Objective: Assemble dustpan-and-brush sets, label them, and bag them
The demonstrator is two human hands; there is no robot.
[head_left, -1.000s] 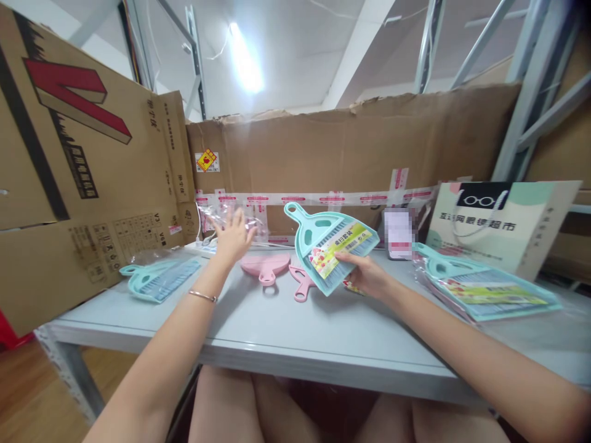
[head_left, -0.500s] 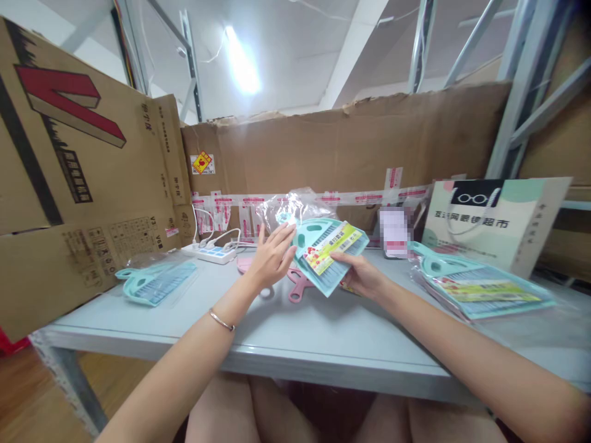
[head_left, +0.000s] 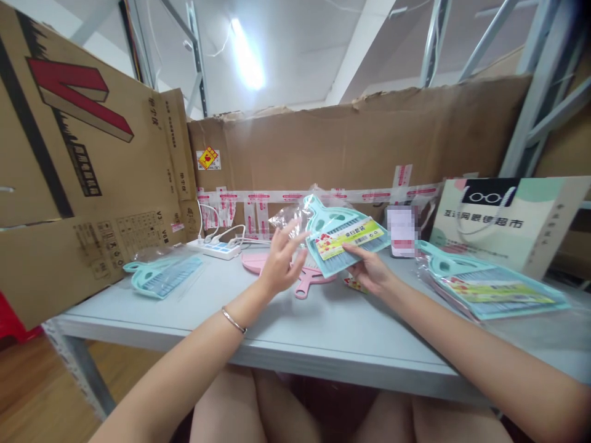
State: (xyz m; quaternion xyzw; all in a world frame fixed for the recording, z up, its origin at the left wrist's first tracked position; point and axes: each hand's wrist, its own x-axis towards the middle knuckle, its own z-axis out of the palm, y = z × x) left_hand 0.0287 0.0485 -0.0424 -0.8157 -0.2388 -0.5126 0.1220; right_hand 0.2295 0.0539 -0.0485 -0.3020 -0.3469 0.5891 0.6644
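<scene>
My right hand (head_left: 373,271) grips a light-blue dustpan and brush set (head_left: 330,221) by its lower right edge, thumb on the yellow-green label card (head_left: 344,240). The set is tilted above the table, handle up and to the left. Beside its left edge is my left hand (head_left: 284,258), fingers spread; whether the fingertips touch the set or its clear plastic bag (head_left: 289,215) I cannot tell. Under and behind both hands lies a pink dustpan and brush (head_left: 305,280), partly hidden. Another label card (head_left: 354,284) lies below my right hand.
A bagged blue set (head_left: 164,277) lies at the left, several bagged sets (head_left: 498,286) are stacked at the right. A power strip (head_left: 215,247), a phone (head_left: 402,231) and a paper bag (head_left: 498,215) stand along the back. Cardboard (head_left: 346,147) walls the table.
The blue set has turned so its handle points more upward. My left hand has come down off the handle area to the set's left side, fingers spreading. The right hand keeps its grip.
</scene>
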